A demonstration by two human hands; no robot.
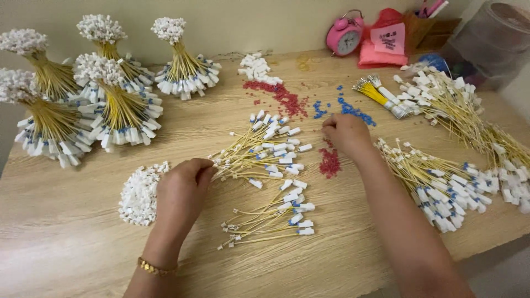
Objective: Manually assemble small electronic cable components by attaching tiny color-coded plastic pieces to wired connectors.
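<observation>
My left hand [182,185], centre-left of frame, pinches the ends of a fanned bunch of yellow wires [259,152] lying mid-table. Right hand [345,132], centre, fingers curled down by red beads [329,163]; grip on anything — can't tell. White caps [139,194] just left of left hand.

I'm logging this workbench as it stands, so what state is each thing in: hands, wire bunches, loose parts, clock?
left hand: closed on the end of a fanned bunch of yellow wires
right hand: fingers curled, resting by the red beads
smaller wire bunch: lying loose
tied wire bundles: standing upright
white connector pile: heaped
blue beads: scattered
pink alarm clock: upright
</observation>
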